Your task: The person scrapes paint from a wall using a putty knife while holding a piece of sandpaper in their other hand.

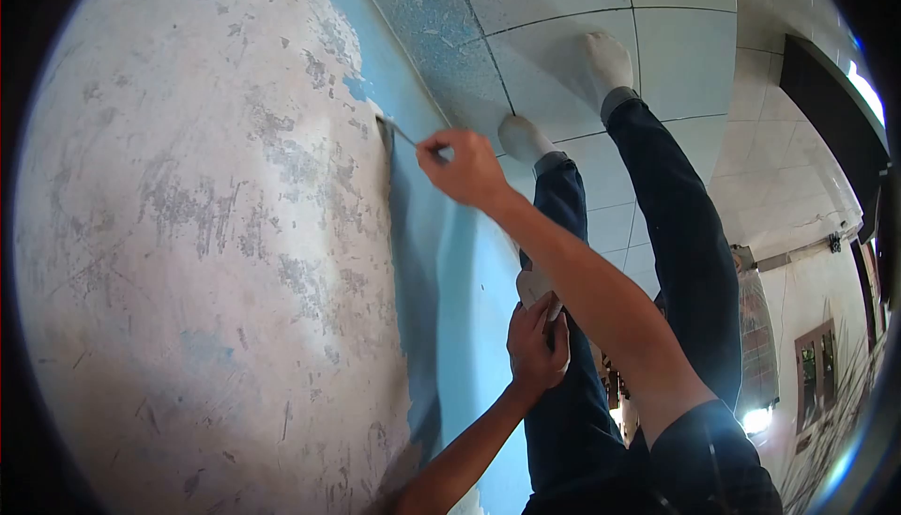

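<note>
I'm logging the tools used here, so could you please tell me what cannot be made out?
In the head view:
Handle of the thin tool: hidden by the right hand.
Pale object: partly covered by the left hand, so unidentifiable.
Left upper arm: cut off by the bottom edge.
Window: too small for detail.

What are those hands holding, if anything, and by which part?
The right hand grips a thin tool by the end away from the wall. The left hand grips a pale, rounded object by its lower end; I cannot tell what it is.
</note>
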`<control>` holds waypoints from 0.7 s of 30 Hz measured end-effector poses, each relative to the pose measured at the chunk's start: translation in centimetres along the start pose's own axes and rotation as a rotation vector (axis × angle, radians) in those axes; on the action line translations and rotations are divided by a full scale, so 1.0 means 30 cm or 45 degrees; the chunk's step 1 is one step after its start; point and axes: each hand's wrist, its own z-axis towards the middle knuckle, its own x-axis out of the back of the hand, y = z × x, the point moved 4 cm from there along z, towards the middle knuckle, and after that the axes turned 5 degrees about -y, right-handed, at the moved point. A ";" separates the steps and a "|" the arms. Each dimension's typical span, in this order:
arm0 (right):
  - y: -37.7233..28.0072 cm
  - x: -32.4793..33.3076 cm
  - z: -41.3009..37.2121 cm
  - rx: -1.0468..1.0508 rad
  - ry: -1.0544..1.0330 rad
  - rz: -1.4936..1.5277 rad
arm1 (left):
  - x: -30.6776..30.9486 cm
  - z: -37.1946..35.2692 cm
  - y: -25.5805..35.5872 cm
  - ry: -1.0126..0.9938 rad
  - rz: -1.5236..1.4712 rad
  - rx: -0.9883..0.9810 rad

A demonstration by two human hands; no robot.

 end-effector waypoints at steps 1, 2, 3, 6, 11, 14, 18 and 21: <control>-0.001 0.006 0.050 -0.070 -0.012 0.032 | 0.004 0.000 0.005 0.015 0.012 -0.019; -0.004 0.010 0.080 -0.135 -0.023 0.064 | 0.007 0.003 0.004 0.003 -0.004 0.000; -0.005 0.011 0.070 -0.073 -0.039 0.055 | 0.010 0.008 0.003 -0.005 -0.024 0.015; -0.009 0.016 0.006 0.069 -0.061 0.000 | 0.014 0.010 0.009 -0.005 0.000 0.028; -0.006 0.007 0.120 -0.031 0.041 0.011 | 0.010 0.015 0.030 0.008 -0.016 0.046; -0.036 0.001 0.062 0.061 0.009 -0.013 | 0.005 0.012 0.023 -0.025 0.021 0.043; -0.032 0.012 0.066 0.134 -0.015 -0.016 | 0.004 0.009 0.017 -0.048 0.035 0.009; -0.007 0.026 0.125 -0.009 -0.042 0.033 | 0.012 0.007 0.035 -0.075 0.098 0.006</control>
